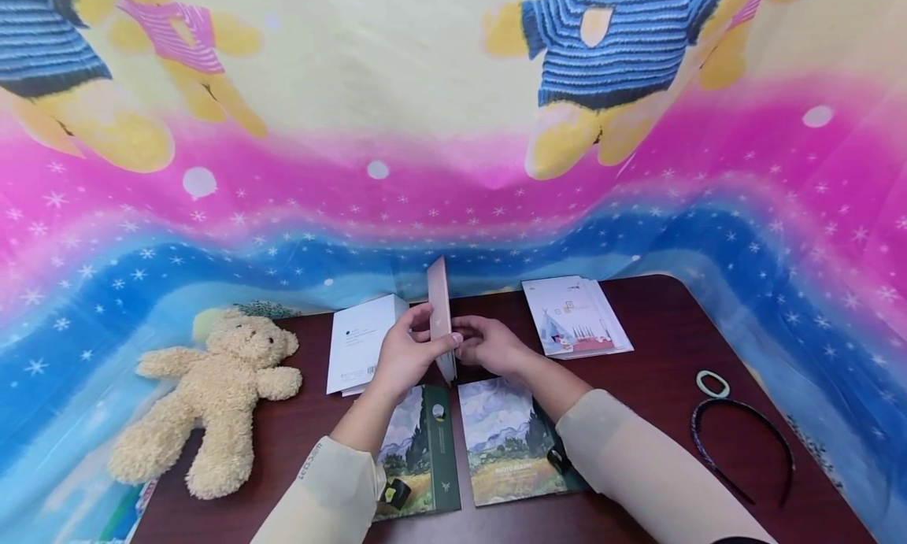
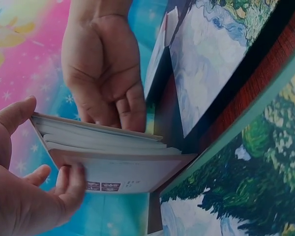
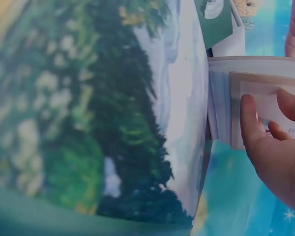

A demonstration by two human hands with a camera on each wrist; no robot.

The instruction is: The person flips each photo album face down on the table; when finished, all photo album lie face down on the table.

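Left forearm (image 1: 360,427) slants forward and inward; right forearm (image 1: 560,386) slants in from opposite side, so both converge. Left hand (image 1: 409,351) in pinching grip: thumb (image 2: 15,114) stretched out, fingers (image 2: 72,188) bent opposite it. Right hand (image 1: 497,346) sideways, palm turned toward left hand, fingers loosely bent. Hands close together, nearly level with each other.

bear-print cloth (image 1: 425,87) behind dark table (image 1: 662,316)
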